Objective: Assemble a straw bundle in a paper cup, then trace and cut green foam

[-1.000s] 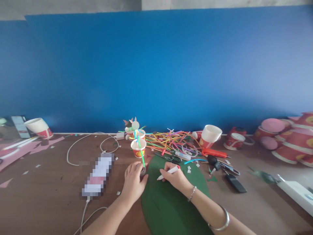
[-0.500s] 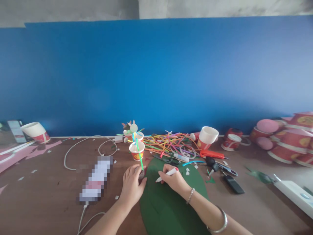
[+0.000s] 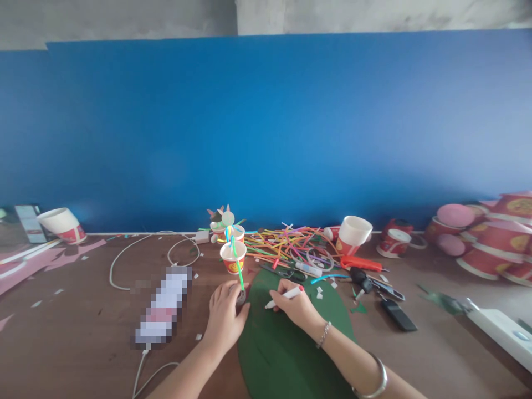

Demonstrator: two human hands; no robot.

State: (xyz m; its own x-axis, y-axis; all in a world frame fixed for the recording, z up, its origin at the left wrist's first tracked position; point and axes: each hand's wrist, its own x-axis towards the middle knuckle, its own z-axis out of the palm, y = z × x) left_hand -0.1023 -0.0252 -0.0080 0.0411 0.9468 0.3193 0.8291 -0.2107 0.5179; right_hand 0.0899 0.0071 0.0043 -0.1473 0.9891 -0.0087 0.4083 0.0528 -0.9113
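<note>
My right hand is closed round a white marker with a red end. The marker slants over a green oval board, its tip at or just above the surface; I cannot tell if they touch. Beside the board's left edge, my left hand curls over a small round patterned piece, mostly hidden by the fingers. A bright green straw reaches from that piece up to a red and white paper cup. Behind that cup stands a pale figure with pointed ears.
A loose heap of coloured straws lies at the back, with scissors and a glue tube before it. Keys and a black fob lie right. A phone with a white cable is left. Stacked cups stand far right.
The view has shifted very slightly. Both hands and the marker keep nearly the same places.
</note>
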